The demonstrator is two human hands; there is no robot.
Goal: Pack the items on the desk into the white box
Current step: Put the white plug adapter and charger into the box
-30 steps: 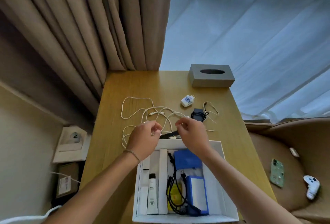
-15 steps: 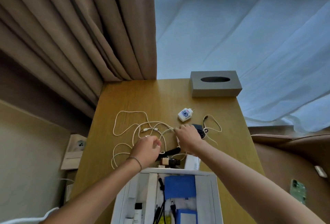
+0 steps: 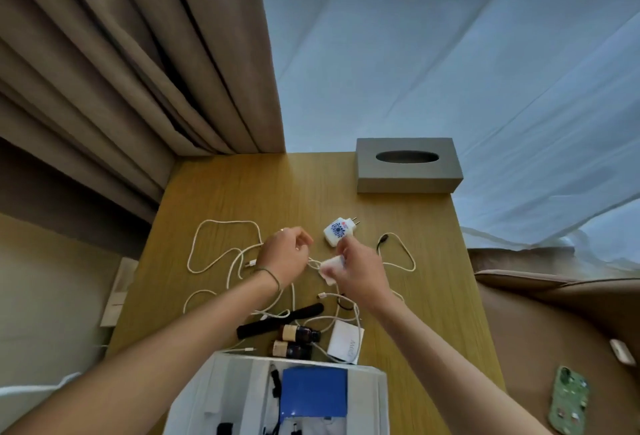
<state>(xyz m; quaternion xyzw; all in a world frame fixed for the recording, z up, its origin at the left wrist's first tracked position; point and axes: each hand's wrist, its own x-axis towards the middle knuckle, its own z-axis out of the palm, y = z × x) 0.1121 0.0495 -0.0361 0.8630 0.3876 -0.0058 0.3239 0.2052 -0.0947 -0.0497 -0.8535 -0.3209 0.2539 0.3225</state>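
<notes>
Under right hand [image 3: 360, 270], dark item hidden; white box [image 3: 377, 400] cropped.

both hands work mid-desk [image 3: 214, 199]: the right hand [image 3: 360, 270] grips a small white block [image 3: 330, 268], the left hand [image 3: 285, 254] pinches the white cable [image 3: 221, 223]. the white box [image 3: 379, 396] sits near, the grey tissue box [image 3: 408, 166] far right.

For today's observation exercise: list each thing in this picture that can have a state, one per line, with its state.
White box: open, partly packed.
White cable: tangled, loose on desk.
Left hand: pinching the cable.
Right hand: closed on a small white block.
White plug adapter: lying on desk, unplugged.
Two brown bottles: lying on their sides.
Tissue box: no tissue showing.
</notes>
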